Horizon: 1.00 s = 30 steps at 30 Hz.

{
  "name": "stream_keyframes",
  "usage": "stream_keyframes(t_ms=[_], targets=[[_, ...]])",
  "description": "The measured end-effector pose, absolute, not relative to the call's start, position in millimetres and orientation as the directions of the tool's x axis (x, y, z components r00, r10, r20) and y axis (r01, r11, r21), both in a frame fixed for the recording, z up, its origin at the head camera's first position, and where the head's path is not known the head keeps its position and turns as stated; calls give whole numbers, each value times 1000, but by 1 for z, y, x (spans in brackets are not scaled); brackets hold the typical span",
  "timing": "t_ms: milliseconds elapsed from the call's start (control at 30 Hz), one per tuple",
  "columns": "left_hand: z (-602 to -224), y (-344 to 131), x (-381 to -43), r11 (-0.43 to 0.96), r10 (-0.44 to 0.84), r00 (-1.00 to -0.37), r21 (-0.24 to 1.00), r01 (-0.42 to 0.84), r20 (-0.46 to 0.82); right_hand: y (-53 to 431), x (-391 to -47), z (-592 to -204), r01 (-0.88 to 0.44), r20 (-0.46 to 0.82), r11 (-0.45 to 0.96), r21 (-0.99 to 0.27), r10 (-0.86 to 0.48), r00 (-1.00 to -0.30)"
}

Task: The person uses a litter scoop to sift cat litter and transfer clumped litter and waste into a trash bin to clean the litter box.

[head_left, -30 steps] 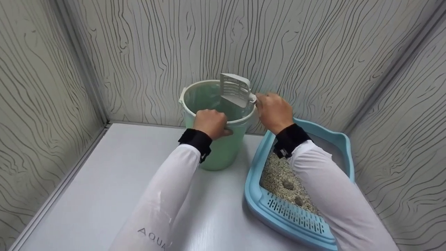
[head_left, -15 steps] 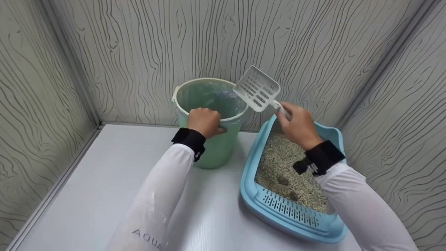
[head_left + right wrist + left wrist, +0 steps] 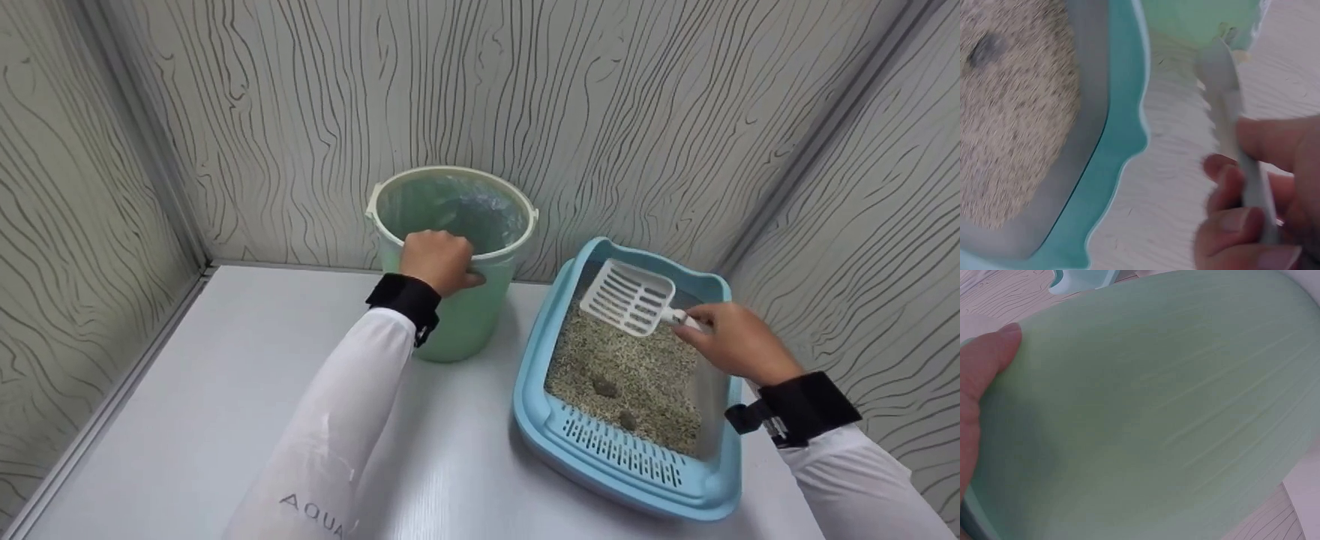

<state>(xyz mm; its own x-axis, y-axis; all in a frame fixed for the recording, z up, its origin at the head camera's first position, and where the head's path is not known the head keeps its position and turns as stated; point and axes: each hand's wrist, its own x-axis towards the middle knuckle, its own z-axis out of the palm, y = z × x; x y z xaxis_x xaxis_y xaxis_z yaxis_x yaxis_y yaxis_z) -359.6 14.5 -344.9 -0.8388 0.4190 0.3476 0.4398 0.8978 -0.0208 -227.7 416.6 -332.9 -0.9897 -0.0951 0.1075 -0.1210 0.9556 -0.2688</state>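
My left hand [image 3: 441, 262] grips the near rim of a green trash bin [image 3: 469, 315], fingers over the rim and thumb outside. In the left wrist view the bin's wall [image 3: 1145, 405] fills most of the frame, the thumb [image 3: 994, 354] lying along it. A clear bag lines the bin. My right hand [image 3: 739, 341] holds a white slotted litter scoop [image 3: 630, 296] by its handle, over the far part of a blue litter box [image 3: 534, 375]. The scoop's slotted blade carries nothing visible. Pale litter [image 3: 637, 367] fills the box, with two dark clumps [image 3: 604, 387] near its front.
The box's perforated front ledge [image 3: 622, 450] faces me. Bin and box stand side by side on a white table [image 3: 247, 360]. Wood-patterned panels [image 3: 450, 90] enclose the table at the back and both sides.
My right hand has drawn the scoop from above the bin, rightward and toward me, to over the litter box, turning its blade flatter. The left hand has stayed on the bin's rim.
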Motion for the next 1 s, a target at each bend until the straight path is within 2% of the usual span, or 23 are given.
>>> stream_keyframes(t_ms=[100,233,500,1000], targets=[[-345,14,-360,897,422,-839,-21,442,345,425,-231,-339,-110,-55,974,-196,-123,-991],[-346,14,-360,899,417,-842,-16,438,341,429,-238,-349,-102,-190,984,-144,-128,-973],[-347,16,-361,896,419,-837,-9,444,351,437,-250,-362,-102,-204,992,-70,-114,-972],[-346,15,-361,899,415,-836,-24,437,359,444,-247,-369,-200,-220,979,-32,-202,-954]])
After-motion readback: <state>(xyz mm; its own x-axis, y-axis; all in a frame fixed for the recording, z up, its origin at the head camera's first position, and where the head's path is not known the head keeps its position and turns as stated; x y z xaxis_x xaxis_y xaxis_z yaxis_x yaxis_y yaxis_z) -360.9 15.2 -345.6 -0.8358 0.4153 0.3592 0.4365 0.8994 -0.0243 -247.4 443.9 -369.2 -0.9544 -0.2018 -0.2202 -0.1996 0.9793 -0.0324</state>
